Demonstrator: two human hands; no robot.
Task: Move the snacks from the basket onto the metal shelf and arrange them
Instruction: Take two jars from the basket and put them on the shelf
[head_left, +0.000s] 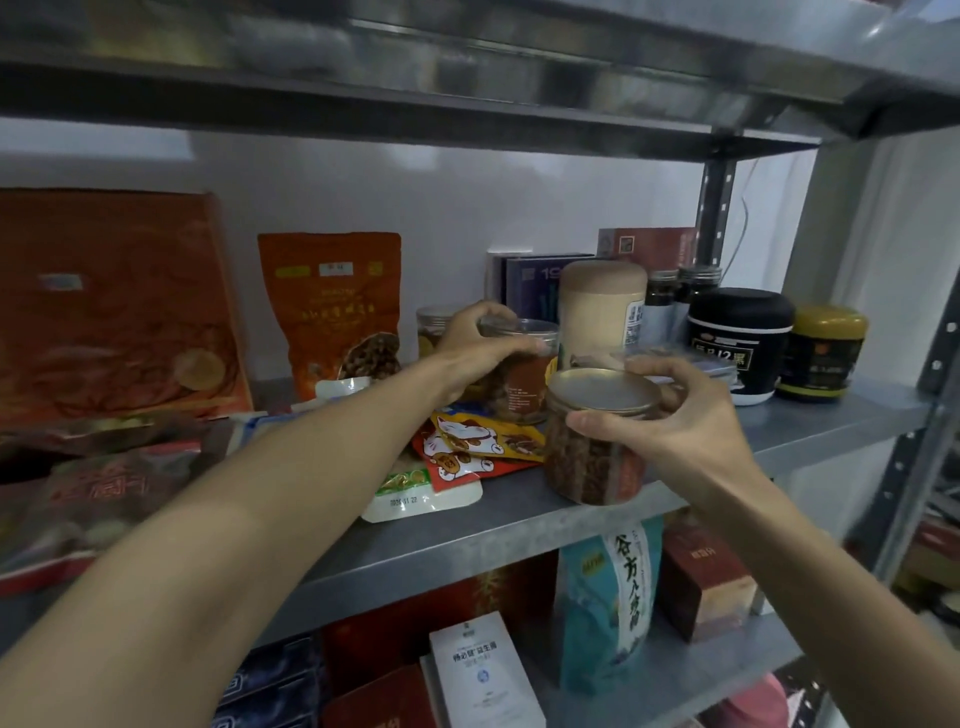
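The left hand (480, 349) curls its fingers over the lid of a clear plastic jar with a red-brown label (522, 382), thumb on the near side, gripping it from above. That jar stands well back on the grey metal shelf (519, 525). Just behind these fingers is a second small clear jar (432, 327). Beyond the fingertips, a tall beige cylindrical canister (600, 312) crowds the gripped jar's far side. Under the wrist lie flat orange and red sachets printed with white cats (483, 447) and a white sachet (415, 501). The right hand (675, 423) holds a clear round jar of brown snacks with a gold metal lid (597, 447) at the shelf's front edge, thumb on the near wall and fingers wrapped round the far rim. Whether its base touches the shelf cannot be told. Past these fingers stand a black round tub (737, 343) and a dark tub with a gold lid (826, 353). To the left of the left fingers stands an upright orange pouch (332, 306).
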